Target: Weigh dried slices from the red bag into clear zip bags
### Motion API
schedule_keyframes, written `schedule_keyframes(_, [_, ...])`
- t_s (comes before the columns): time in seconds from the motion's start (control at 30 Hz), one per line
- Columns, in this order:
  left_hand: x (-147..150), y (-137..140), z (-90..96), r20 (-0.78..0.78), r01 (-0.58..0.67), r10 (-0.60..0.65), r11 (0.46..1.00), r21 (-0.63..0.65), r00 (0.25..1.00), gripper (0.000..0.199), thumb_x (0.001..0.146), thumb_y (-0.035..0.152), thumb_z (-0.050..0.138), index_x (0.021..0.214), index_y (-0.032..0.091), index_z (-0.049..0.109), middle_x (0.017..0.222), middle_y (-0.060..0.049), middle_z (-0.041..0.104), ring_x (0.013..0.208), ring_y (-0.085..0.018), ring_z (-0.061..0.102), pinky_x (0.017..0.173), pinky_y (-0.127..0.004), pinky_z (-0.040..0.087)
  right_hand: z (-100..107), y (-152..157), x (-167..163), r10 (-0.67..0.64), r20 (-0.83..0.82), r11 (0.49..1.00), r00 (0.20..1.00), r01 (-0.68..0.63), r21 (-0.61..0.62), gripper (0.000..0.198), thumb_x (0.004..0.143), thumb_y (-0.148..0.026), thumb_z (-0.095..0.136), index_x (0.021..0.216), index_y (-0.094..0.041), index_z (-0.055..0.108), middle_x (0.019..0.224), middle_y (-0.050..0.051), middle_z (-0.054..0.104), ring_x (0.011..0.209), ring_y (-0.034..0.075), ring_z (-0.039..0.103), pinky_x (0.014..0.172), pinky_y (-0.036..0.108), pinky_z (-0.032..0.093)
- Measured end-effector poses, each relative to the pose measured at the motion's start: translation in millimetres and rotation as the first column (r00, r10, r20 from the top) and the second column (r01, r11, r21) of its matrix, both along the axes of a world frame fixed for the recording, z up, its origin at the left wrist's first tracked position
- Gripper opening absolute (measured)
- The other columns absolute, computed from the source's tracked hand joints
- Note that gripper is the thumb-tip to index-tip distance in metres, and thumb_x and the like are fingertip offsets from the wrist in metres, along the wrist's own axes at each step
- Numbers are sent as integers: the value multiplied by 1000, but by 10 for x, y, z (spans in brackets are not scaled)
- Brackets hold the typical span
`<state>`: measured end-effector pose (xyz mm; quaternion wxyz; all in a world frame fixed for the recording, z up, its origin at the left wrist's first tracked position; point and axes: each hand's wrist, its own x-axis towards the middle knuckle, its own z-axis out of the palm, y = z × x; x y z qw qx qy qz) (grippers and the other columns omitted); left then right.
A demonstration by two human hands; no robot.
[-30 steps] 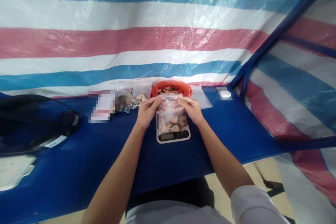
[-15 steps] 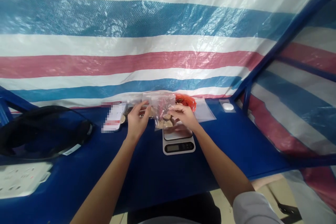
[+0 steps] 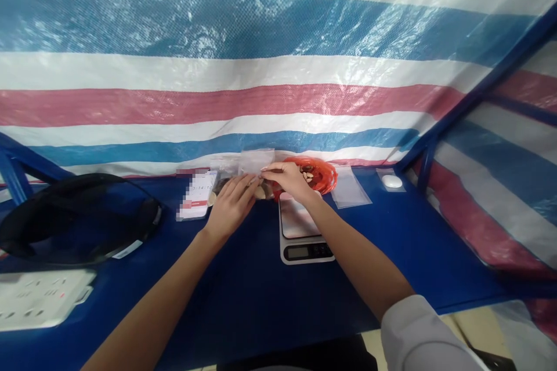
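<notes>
A clear zip bag (image 3: 263, 190) with pale, slice-like pieces in it lies at the back of the blue table. My left hand (image 3: 232, 203) rests palm down across this bag and the darker-filled clear bags (image 3: 221, 181) beside it, its fingers stretched out. With thumb and fingers together, my right hand (image 3: 290, 179) pinches at the bag's upper right part. Just right of the bags is a red plastic basket (image 3: 324, 174) holding small brown pieces, partly hidden by my right hand. In front of the basket stands a white kitchen scale (image 3: 300, 223), its plate bare.
Left of the bags lies a phone (image 3: 195, 197) with its screen lit. Flat clear bags (image 3: 350, 188) and a white round object (image 3: 392, 181) on a small bag lie to the right. A black headband-like item (image 3: 82, 220) and a white power strip (image 3: 43, 298) occupy the left.
The bag of slices has moved from above the scale leftward and down onto the other bags. My right hand moved left with it; my left hand now lies flat on the bags.
</notes>
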<state>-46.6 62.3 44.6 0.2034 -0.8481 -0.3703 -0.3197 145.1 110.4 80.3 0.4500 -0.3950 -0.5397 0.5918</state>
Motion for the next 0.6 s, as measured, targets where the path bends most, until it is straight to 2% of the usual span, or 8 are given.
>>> schedule_keyframes(0.1, [-109, 66, 1, 18, 12, -12, 1000, -16, 1000, 43, 98, 15, 50, 141, 19, 55, 124, -13, 71, 117, -28, 67, 101, -46, 55, 33, 63, -65, 56, 25, 998, 998, -55, -39, 5, 77, -19, 73, 80, -16, 75, 76, 1, 73, 68, 14, 69, 65, 26, 59])
schedule_keyframes(0.17, [-210, 92, 35, 18, 3, -3, 1000, -17, 1000, 42, 98, 16, 50, 139, 18, 57, 121, -13, 73, 114, -28, 68, 99, -45, 56, 34, 112, -80, 64, 55, 997, 996, -62, -36, 8, 80, -21, 72, 86, -16, 75, 78, 1, 73, 66, 14, 68, 64, 26, 59])
schedule_keyframes(0.23, [-346, 110, 84, 12, -28, 28, 1000, -6, 1000, 41, 98, 17, 50, 139, 18, 57, 121, -13, 73, 113, -29, 68, 100, -46, 55, 30, 135, -74, 43, 126, 999, 991, -46, 27, 16, 82, -23, 72, 96, -16, 76, 86, 3, 75, 69, 14, 69, 67, 28, 60])
schedule_keyframes(0.3, [-507, 129, 127, -9, -55, 55, 998, 14, 998, 40, 98, 19, 52, 138, 16, 58, 121, -14, 73, 111, -29, 69, 101, -47, 55, 26, 112, -59, -22, 265, 987, 964, -21, 159, 21, 85, -25, 70, 104, -17, 77, 93, 4, 77, 76, 16, 71, 73, 29, 59])
schedule_keyframes(0.37, [-663, 153, 145, -41, -61, 63, 997, 42, 997, 38, 98, 20, 52, 136, 15, 59, 120, -14, 73, 111, -30, 69, 102, -46, 54, 18, 47, -54, -111, 439, 946, 891, -41, 323, 22, 88, -27, 68, 107, -19, 77, 95, 5, 78, 85, 19, 73, 82, 31, 57])
schedule_keyframes(0.43, [-782, 181, 126, -92, -81, 84, 996, 39, 992, 36, 99, 20, 51, 133, 11, 61, 121, -16, 72, 111, -31, 69, 102, -46, 54, -6, -37, -71, -199, 564, 882, 802, -104, 459, 23, 91, -27, 65, 110, -22, 77, 100, 4, 79, 92, 20, 73, 89, 31, 55])
schedule_keyframes(0.5, [-850, 210, 75, -144, -93, 88, 995, -28, 986, 36, 100, 20, 47, 131, 11, 63, 122, -17, 72, 114, -31, 68, 103, -47, 54, -46, -111, -105, -241, 632, 818, 736, -196, 540, 25, 94, -25, 63, 116, -23, 74, 111, 4, 78, 99, 20, 73, 92, 31, 53])
schedule_keyframes(0.6, [-883, 242, -4, -186, -88, 56, 982, -165, 981, 40, 100, 21, 42, 134, 14, 62, 129, -17, 69, 121, -31, 65, 105, -47, 53, -116, -173, -149, -257, 698, 740, 668, -329, 587, 29, 97, -22, 58, 122, -22, 71, 129, 6, 71, 112, 20, 69, 98, 31, 52])
